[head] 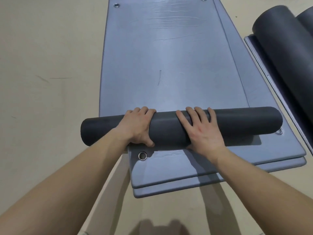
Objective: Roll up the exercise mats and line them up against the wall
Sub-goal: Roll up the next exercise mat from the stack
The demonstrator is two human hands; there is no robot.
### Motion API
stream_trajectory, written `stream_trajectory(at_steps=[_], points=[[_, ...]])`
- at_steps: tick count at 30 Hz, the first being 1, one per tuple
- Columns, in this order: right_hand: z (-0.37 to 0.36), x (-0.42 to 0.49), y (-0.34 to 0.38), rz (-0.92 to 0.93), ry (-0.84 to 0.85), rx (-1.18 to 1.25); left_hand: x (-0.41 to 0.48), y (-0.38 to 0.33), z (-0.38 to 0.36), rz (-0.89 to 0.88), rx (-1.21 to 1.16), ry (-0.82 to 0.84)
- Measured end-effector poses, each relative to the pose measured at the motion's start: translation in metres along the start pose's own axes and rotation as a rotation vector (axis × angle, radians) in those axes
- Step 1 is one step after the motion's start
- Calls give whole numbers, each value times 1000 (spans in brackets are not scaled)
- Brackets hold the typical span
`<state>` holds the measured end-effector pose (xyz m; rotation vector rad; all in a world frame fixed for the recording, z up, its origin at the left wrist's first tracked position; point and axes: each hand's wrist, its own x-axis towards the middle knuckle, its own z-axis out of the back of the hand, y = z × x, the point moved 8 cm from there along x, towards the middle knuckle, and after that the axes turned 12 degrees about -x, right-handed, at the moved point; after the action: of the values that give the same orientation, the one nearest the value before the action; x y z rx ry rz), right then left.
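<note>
Left hand [138, 128] grips the roll [237, 122], fingers curled over; right hand [201, 131] presses flat, fingers spread. Roll sits on the mat [169, 56], near end. Best: even pressure, edges squared.

The left hand [138, 127] is gripping the rolled section [240, 122] of the grey mat [169, 56]; the right hand [202, 133] is pressing down on it, spread flat.

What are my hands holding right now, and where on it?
The rolled part of the mat, around its middle: the left hand grips it, and the right hand presses on top with spread fingers.
</note>
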<state>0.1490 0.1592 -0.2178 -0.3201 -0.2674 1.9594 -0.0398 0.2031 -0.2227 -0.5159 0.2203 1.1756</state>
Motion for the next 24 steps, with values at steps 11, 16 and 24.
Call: stream_trajectory(at_steps=[11,16,24], points=[[9,65,-25,124,313,82,5,5,9,-44,37,-181],[16,17,-2,183,664,283,-32,-8,-12,22,-122,219],[21,-75,24,-15,302,89,-60,-21,-23,48,-160,347]])
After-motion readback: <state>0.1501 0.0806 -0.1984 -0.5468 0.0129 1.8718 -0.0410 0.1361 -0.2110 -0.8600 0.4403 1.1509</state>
